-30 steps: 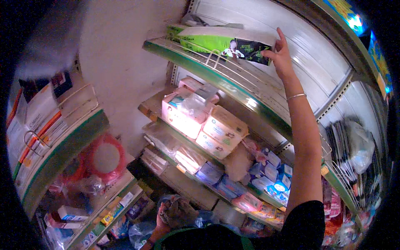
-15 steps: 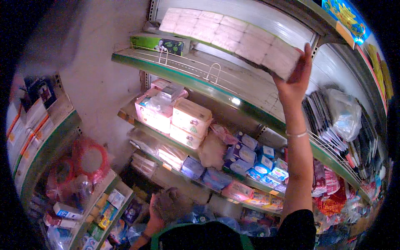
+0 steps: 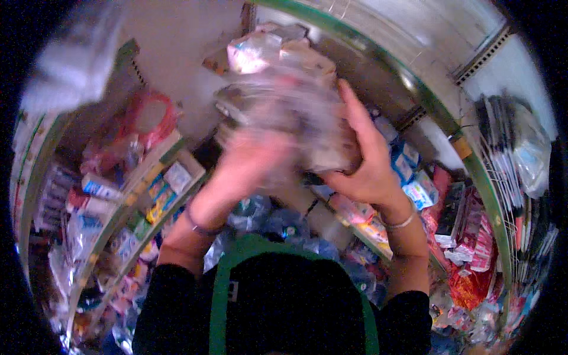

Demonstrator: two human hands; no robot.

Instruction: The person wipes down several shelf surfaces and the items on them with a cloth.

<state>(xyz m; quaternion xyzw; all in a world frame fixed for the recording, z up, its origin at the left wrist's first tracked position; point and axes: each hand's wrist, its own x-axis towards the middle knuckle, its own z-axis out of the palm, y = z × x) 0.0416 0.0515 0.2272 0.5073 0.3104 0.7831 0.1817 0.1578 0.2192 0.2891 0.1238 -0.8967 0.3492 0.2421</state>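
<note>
A bulky package in clear plastic [image 3: 322, 133], pale and greyish, is held up in front of my chest. Motion smears it, so its kind cannot be made out. My right hand [image 3: 370, 163] grips its right side, thumb below and fingers stretched up along the edge. At its lower left is my left hand [image 3: 251, 157], its fingers blurred against the plastic. Just behind the package, pink and cream wrapped packs [image 3: 254, 52] stand on a shelf, partly hidden by it.
A green-edged shelf [image 3: 408, 80] curves overhead to the right. Blue and white packs [image 3: 420, 189] sit below it. Thin upright packets [image 3: 503, 165] fill the far right. Lower left shelves [image 3: 136, 189] carry small boxes, with red ring-shaped items [image 3: 151, 115] above them.
My right hand has come down from the long white row of packs on the upper shelf to the package. My left hand has risen to meet it. The view has tilted downward.
</note>
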